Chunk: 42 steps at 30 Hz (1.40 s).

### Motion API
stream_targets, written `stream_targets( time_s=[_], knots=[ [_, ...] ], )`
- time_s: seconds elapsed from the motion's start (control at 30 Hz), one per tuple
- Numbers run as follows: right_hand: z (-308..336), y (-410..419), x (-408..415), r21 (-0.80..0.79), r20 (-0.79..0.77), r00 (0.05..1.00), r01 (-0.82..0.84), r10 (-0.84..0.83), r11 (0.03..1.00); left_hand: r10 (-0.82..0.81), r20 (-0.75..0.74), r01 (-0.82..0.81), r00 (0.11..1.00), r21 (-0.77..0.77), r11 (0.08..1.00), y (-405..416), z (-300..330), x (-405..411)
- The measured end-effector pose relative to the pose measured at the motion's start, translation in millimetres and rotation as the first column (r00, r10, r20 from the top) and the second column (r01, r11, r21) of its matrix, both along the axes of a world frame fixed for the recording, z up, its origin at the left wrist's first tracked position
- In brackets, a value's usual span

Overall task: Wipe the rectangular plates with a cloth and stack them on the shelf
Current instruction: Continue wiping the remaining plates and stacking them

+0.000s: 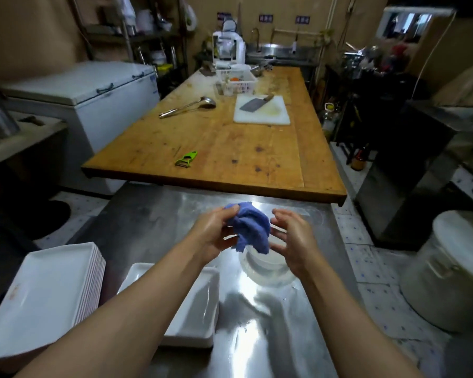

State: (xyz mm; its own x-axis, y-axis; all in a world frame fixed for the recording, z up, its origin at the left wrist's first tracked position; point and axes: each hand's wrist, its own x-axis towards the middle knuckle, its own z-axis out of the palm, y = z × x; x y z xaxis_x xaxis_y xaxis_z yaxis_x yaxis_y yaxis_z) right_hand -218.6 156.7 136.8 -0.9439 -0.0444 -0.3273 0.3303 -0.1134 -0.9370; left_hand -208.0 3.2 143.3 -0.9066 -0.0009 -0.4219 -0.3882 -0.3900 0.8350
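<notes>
From the head view, the left hand held a bunched blue cloth up over the steel counter, its fingers and thumb curled round the cloth's left side so that the loose end hung down above a clear round bowl. That position looked deliberate: the cloth seemed to be held over the bowl either to let it drip or to gather it into a wad before wiping, though whether it was wet could not be told. The right hand sat just beside the cloth's right edge with its fingers spread and loosely bent, holding nothing; it may have been brushing the fabric, but contact could not be made out. Two lots of white rectangular plates waited close to the person, probably so that each could be reached without stepping: a tall stack of plates at the near left edge of the counter, and a lower plate pile nearer the middle, partly hidden under the left forearm. No plate was in hand, and no shelf for stacking could be picked out with certainty, so the wiping appeared not yet begun. Beyond, a wooden table carried a green peeler, a ladle and a cleaver lying on a white cutting board.
</notes>
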Motion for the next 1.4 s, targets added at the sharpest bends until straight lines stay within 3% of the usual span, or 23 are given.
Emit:
stream_targets(
  time_s=[0.13,0.2,0.3,0.47,0.57,0.67,0.83,0.93,1.0,1.1,1.17,1.23,1.3,1.4],
  knots=[
    [13,-21,35,0.152,-0.207,0.952,-0.197,0.226,0.968,-0.080,0.013,0.078,0.997,0.123,0.989,-2,6,19],
    [17,-32,51,0.250,-0.239,0.952,-0.130,0.191,0.960,-0.158,-0.001,0.156,0.987,0.168,0.973,-8,7,28],
    [21,-43,73,0.251,-0.266,0.963,0.033,0.036,0.967,-0.238,-0.046,0.242,0.970,0.205,0.948,-22,12,48],
    [31,-66,119,0.300,-0.235,0.964,0.190,-0.120,0.935,-0.366,-0.151,0.383,0.918,0.106,0.918,-61,15,89],
    [33,-74,147,0.375,-0.261,0.951,0.260,-0.168,0.890,-0.321,-0.080,0.326,0.944,0.056,0.944,-83,11,110],
    [39,-82,169,0.328,-0.242,0.943,0.301,-0.229,0.895,-0.268,-0.052,0.266,0.962,-0.045,0.963,-105,7,123],
    [46,-109,185,0.371,-0.203,0.978,0.119,-0.045,0.921,-0.335,-0.125,0.326,0.934,-0.086,0.941,-131,12,145],
    [47,-127,187,0.345,-0.281,0.960,0.092,0.009,0.934,-0.349,-0.174,0.326,0.921,-0.145,0.934,-137,20,155],
    [48,-136,185,0.419,-0.356,0.934,0.123,0.038,0.900,-0.330,-0.182,0.297,0.926,-0.188,0.936,-139,24,160],
    [47,-143,183,0.624,-0.403,0.902,0.148,0.153,0.767,-0.306,-0.178,0.255,0.935,-0.263,0.931,-143,27,166],
    [46,-141,183,0.660,-0.466,0.874,0.242,0.135,0.711,-0.271,-0.173,0.205,0.947,-0.325,0.923,-144,30,170],
    [48,-134,181,0.586,-0.506,0.861,0.303,0.047,0.752,-0.145,-0.171,0.064,0.975,-0.409,0.910,-145,31,173],
    [53,-130,179,0.476,-0.447,0.894,0.262,-0.025,0.839,0.022,-0.139,-0.085,0.990,-0.465,0.881,-147,27,173],
    [62,-130,173,0.467,-0.334,0.942,0.140,0.028,0.873,0.102,0.004,-0.090,0.995,-0.448,0.890,-150,18,176]
  ],
)
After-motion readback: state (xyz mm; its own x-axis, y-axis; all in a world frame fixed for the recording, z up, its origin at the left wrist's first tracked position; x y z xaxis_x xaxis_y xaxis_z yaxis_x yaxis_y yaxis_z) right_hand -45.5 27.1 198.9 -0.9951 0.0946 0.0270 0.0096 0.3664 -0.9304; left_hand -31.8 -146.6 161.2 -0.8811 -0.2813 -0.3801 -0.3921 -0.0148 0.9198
